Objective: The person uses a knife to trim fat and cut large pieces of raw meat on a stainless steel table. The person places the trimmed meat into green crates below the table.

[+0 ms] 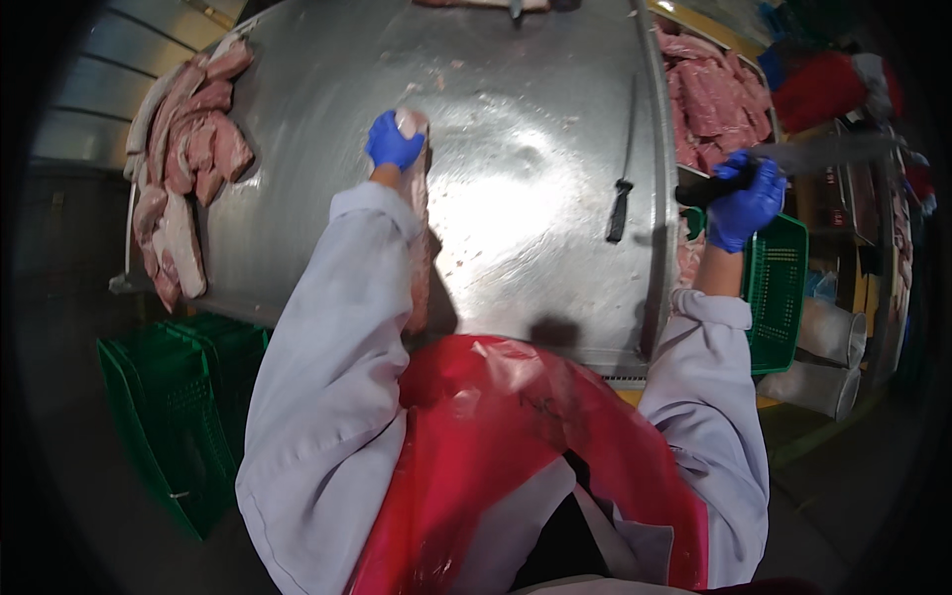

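Note:
Gloved in blue, my left hand (395,144) is closed around the far end of a long strip of pale pink meat (419,238), which lies on the steel table (317,149) and runs toward my apron. The strip's near end is partly hidden by my sleeve and the apron. Out to the right, my right hand (746,208), also in a blue glove, grips the black handle of a knife (831,155). Its blade points right and is blurred. A sharpening steel (619,210) with a black handle lies on the table between my hands.
Meat pieces (203,149) are piled along the table's left edge. Beyond the right edge is a container of pink meat cuts (709,99), with a green crate (778,288) nearer me. More green crates (178,397) stand at lower left. Another meat piece (481,4) shows at the far edge.

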`<action>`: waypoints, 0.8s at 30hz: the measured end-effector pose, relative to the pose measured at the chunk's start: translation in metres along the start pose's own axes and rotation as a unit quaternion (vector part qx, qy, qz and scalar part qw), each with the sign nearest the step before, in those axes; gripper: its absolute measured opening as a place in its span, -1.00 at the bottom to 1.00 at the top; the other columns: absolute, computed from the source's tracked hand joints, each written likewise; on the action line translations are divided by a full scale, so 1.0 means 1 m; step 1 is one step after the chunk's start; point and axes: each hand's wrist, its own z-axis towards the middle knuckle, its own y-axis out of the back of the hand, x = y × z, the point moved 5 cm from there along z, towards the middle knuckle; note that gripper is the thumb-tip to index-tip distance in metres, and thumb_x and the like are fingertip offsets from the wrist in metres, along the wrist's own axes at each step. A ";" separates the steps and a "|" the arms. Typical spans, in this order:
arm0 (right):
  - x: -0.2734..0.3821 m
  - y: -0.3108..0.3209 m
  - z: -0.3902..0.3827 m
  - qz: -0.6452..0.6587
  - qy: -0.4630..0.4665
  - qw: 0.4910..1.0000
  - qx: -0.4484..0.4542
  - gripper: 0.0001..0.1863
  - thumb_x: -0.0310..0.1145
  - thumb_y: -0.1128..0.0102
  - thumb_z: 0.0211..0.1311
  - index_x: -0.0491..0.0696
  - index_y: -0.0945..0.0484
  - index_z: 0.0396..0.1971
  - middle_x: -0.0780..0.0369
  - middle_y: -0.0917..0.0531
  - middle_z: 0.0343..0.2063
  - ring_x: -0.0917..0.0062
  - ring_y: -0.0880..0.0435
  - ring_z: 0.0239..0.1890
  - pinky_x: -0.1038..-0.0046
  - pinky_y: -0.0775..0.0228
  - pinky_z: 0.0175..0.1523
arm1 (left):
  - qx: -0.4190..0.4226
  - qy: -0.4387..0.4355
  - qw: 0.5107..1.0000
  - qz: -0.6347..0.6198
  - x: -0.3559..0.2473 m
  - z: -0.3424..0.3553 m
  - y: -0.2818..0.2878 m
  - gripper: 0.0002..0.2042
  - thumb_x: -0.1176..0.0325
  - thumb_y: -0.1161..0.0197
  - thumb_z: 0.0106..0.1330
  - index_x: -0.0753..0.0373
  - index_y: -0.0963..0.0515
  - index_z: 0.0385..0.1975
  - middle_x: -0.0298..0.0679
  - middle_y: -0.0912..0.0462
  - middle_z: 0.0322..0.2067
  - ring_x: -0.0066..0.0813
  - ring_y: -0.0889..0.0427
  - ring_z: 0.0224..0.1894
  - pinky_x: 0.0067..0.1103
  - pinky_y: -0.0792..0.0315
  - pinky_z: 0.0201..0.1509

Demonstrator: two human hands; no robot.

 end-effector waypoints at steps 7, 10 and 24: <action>-0.166 -0.102 -0.227 -0.070 -0.363 0.916 0.156 -0.77 -0.32 -0.06 0.52 -0.19 -0.50 -0.08 0.10 -0.67 -0.47 0.54 -0.65 -0.57 0.51 -0.51 -0.54 | 0.033 -0.203 0.979 0.012 0.035 0.003 -0.011 -0.26 0.09 -0.08 0.36 0.24 -0.02 0.49 0.09 0.10 0.52 0.08 0.09 0.55 -0.12 0.14 0.57; -0.205 -0.150 -0.268 -0.185 -0.446 0.832 0.271 -0.61 -0.36 -0.03 0.48 -0.15 -0.34 0.22 0.08 -0.68 -0.40 0.53 -0.67 -0.54 0.49 -0.54 -0.51 | 0.032 -0.208 0.978 0.006 0.028 -0.010 0.006 -0.26 0.11 -0.09 0.35 0.26 -0.04 0.48 0.08 0.10 0.52 0.10 0.10 0.55 -0.10 0.15 0.57; -0.267 -0.249 -0.251 -0.311 -0.456 0.710 0.438 -0.21 -0.37 0.07 0.38 0.25 0.14 0.56 0.11 -0.62 -0.56 0.48 -0.58 -0.65 0.38 -0.52 -0.47 | 0.039 -0.218 0.975 -0.030 0.013 -0.019 0.016 -0.45 0.20 -0.20 0.24 0.28 -0.33 0.21 0.26 0.18 0.49 0.29 -0.05 0.48 -0.04 0.11 0.56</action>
